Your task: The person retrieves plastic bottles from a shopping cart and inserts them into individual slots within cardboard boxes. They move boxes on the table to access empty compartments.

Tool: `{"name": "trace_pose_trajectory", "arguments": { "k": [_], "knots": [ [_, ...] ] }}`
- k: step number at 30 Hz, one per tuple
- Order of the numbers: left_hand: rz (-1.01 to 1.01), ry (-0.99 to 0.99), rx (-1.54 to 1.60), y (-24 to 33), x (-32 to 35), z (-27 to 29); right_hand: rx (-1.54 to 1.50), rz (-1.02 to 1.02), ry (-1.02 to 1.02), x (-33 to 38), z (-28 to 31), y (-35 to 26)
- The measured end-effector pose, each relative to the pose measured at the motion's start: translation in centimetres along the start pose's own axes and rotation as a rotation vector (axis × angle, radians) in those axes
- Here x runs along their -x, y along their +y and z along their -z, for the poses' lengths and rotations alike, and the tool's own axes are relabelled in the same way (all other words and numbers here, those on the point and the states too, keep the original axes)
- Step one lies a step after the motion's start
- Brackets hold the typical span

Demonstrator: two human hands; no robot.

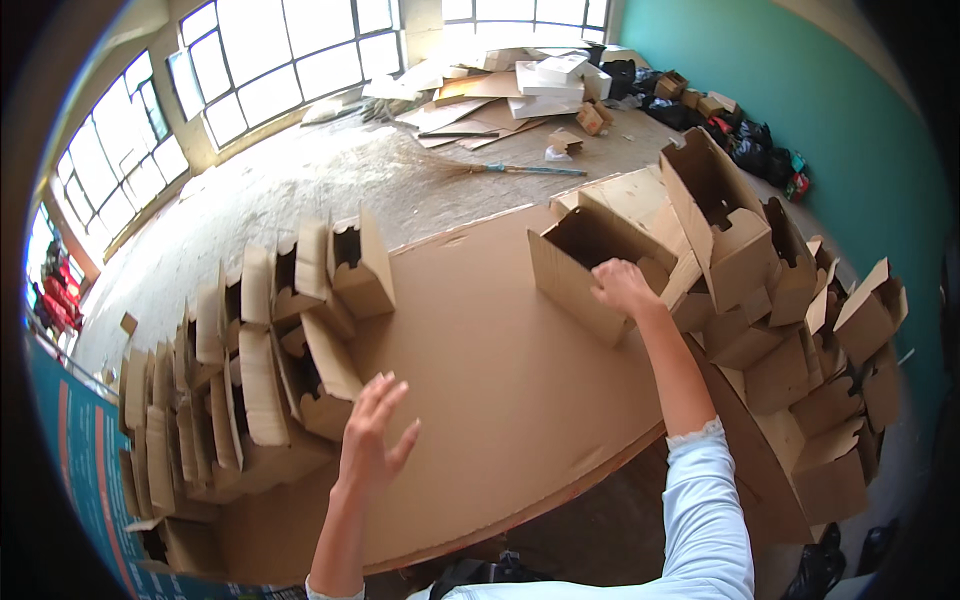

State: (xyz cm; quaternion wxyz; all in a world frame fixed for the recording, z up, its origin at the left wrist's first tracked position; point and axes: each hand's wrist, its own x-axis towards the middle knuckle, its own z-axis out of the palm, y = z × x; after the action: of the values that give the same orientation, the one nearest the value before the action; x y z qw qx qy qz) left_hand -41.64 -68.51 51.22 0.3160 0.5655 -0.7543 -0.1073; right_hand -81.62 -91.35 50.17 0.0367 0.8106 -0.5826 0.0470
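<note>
Right hand (622, 285) grips a box (585, 270) at the board's (500, 360) far right edge; left hand (370, 435) hovers, fingers spread wide, beside the left stack (250, 390).

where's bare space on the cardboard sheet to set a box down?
Free: the middle of the cardboard sheet, between the left hand and the right hand, down to its near edge. Crowded: the left box stack along the left side, and the right box pile. The open box under the right hand takes the far right corner.
</note>
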Motion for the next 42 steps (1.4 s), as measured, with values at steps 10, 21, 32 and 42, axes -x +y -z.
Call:
{"name": "trace_pose_trajectory", "arguments": {
  "k": [10, 21, 32, 42],
  "knots": [
    [0.239, 0.003, 0.152, -1.5, 19.6, 9.1, -0.123, 0.526, -0.065, 21.1, 5.3, -20.8],
    [0.681, 0.363, 0.029, -8.8, 45.6, 19.4, -0.133, 1.085, -0.180, 28.2, 6.0, -49.6],
    [1.646, 0.791, -0.229, -17.3, 81.5, 15.7, -0.130, 1.225, -0.212, 24.9, 5.7, -63.5],
    [1.878, -0.378, -0.361, -20.6, 94.3, 4.1, -0.159, 1.124, -0.293, 24.6, 5.8, -65.9]
  ]
}}
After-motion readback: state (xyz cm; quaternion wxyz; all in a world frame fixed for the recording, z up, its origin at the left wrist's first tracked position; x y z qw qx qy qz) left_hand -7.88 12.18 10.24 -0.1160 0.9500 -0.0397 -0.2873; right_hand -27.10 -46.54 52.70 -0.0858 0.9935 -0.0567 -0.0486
